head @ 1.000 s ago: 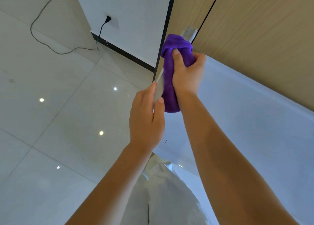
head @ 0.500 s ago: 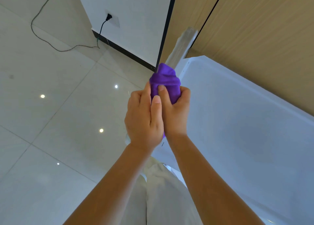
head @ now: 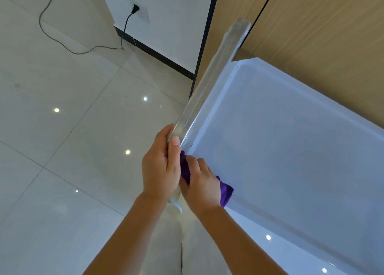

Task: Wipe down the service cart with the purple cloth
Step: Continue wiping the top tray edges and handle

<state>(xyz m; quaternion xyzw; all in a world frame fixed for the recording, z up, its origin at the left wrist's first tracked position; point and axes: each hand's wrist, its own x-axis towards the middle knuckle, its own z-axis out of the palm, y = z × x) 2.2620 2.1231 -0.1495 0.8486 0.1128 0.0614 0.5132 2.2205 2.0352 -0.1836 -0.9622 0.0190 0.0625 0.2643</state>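
The floor [head: 62, 139] on the left is pale glossy tile with small ceiling lights mirrored in it. A thin dark cable [head: 62, 44] snakes across it up to a black plug [head: 135, 9] in a socket on the white wall [head: 176, 15], which ends in a black skirting strip. Right of that stand light wooden panels [head: 322, 35].

The service cart [head: 291, 150] fills the right side: a white tray top with a raised rim, and a shiny metal handle bar [head: 218, 71] along its left edge.

The left hand [head: 161, 166] is wrapped around the near end of that bar, thumb on top. Pressed against it, the right hand [head: 201, 183] is curled around the purple cloth [head: 225, 191], which is bunched on the bar at the tray's near left corner, one flap spilling onto the tray.

Compared with 1 second ago, the cloth has slid from the far end of the bar down to the near end, and both hands now sit side by side.
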